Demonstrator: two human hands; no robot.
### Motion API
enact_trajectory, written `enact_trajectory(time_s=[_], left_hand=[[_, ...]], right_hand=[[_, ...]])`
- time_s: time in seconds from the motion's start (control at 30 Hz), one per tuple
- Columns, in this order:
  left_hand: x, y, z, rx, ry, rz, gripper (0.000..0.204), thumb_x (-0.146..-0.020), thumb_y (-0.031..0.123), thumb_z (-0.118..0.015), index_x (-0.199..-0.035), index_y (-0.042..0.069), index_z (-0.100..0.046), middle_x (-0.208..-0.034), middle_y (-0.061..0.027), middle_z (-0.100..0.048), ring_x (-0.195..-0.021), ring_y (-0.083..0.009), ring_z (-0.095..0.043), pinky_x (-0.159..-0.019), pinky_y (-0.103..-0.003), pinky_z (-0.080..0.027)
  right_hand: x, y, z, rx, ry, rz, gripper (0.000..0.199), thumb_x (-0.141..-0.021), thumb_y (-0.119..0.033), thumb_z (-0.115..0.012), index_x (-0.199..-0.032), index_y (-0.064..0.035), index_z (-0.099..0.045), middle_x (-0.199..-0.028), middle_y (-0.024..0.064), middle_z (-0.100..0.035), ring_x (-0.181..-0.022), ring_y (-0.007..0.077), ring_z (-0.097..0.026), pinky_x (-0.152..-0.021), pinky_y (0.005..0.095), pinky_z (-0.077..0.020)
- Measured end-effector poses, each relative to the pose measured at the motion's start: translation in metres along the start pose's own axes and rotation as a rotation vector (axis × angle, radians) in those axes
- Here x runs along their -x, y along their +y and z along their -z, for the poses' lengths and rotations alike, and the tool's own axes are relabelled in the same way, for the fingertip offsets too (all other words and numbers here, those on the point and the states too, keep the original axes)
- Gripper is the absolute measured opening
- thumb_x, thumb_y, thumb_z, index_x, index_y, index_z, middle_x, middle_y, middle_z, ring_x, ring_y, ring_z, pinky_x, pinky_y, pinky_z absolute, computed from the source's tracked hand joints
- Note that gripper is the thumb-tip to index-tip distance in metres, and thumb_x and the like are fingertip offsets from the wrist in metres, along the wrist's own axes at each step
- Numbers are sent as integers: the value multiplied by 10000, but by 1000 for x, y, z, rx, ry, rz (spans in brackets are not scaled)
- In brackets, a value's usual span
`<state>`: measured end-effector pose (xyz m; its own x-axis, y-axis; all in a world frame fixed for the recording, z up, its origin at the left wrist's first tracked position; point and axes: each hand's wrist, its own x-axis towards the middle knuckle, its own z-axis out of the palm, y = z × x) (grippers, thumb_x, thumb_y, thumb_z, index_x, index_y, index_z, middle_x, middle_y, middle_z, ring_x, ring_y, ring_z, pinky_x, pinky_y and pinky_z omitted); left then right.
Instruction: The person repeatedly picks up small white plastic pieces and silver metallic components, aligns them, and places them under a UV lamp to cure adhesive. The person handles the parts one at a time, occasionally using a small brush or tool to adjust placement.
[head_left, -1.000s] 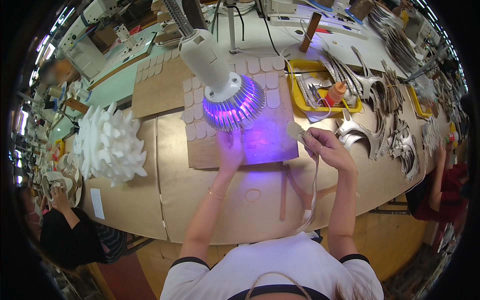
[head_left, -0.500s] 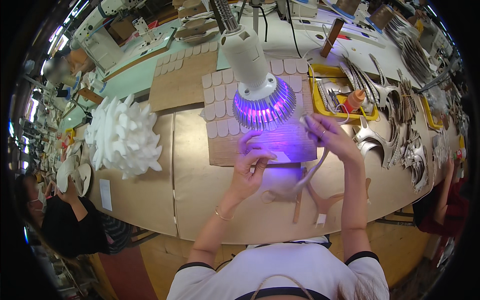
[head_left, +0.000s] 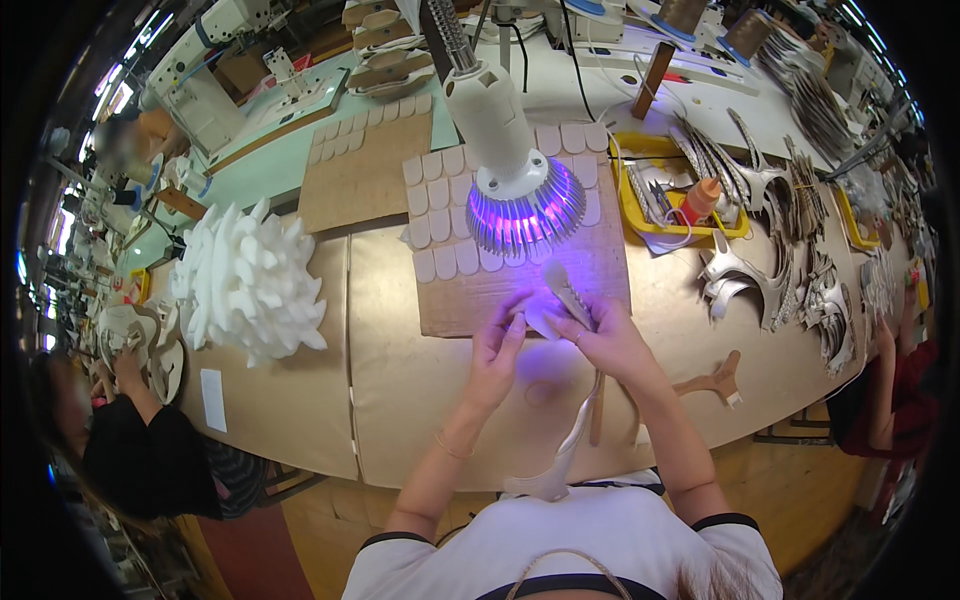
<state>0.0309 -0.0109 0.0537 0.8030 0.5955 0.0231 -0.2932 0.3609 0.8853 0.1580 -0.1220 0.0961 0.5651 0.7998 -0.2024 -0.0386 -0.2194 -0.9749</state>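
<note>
Under the purple-lit lamp, my two hands meet over the near edge of a cardboard sheet. My left hand pinches a small pale rounded tab, lit violet. My right hand grips a long, pale strip-like shoe upper piece; its upper end points toward the lamp. Below the hand its narrow tail hangs to the table's front edge, near my shirt. Whether tab and strip touch, I cannot tell. Rows of similar tabs lie on the cardboard.
A pile of white foam pieces sits to the left. To the right are a yellow tray with an orange-capped bottle and stacks of cut upper pieces. A brown cut piece lies near my right forearm. Co-workers sit at both sides.
My right hand has come left and nearer to me, bringing the strip beside my left hand. The strip's tail now hangs toward my body. My left hand has shifted slightly.
</note>
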Motion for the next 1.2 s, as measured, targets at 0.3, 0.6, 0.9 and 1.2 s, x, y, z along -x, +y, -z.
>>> enact_trajectory(time_s=[0.3, 0.6, 0.9, 1.2], left_hand=[[-16, -21, 10, -33, 168, 173, 293, -971, 67, -582, -1233, -62, -571, -1108, -90, -661, -990, -146, -636, -888, -271, -513], [-28, 3, -3, 51, 243, 44, 290, -954, 17, -571, -1235, -51, -558, -1135, -136, -667, -980, -194, -680, -888, -325, -574], [-19, 18, -15, 11, 238, -17, 391, -914, -55, -579, -1287, -95, -466, -1104, -166, -667, -1009, -184, -654, -904, -309, -552], [-21, 25, -19, 18, 217, 2, 344, -922, -65, -563, -1249, -84, -460, -1100, -175, -670, -1020, -186, -652, -932, -327, -550]], right_hand=[[-2, 7, -9, 273, 257, 221, 373, -888, -300, -699, -1088, 3, -617, -838, 164, -687, -759, 274, -680, -700, 380, -516], [11, -12, 10, 263, 84, 21, 270, -924, -203, -659, -1053, 33, -642, -754, 84, -644, -656, 146, -611, -603, 293, -492], [7, -25, 10, 316, 41, 48, 235, -926, -158, -661, -1046, 43, -651, -757, 57, -649, -643, 97, -597, -592, 260, -496], [-1, -19, 11, 315, 8, 28, 243, -924, -141, -661, -1079, 45, -648, -782, 49, -659, -649, 89, -582, -600, 256, -493]])
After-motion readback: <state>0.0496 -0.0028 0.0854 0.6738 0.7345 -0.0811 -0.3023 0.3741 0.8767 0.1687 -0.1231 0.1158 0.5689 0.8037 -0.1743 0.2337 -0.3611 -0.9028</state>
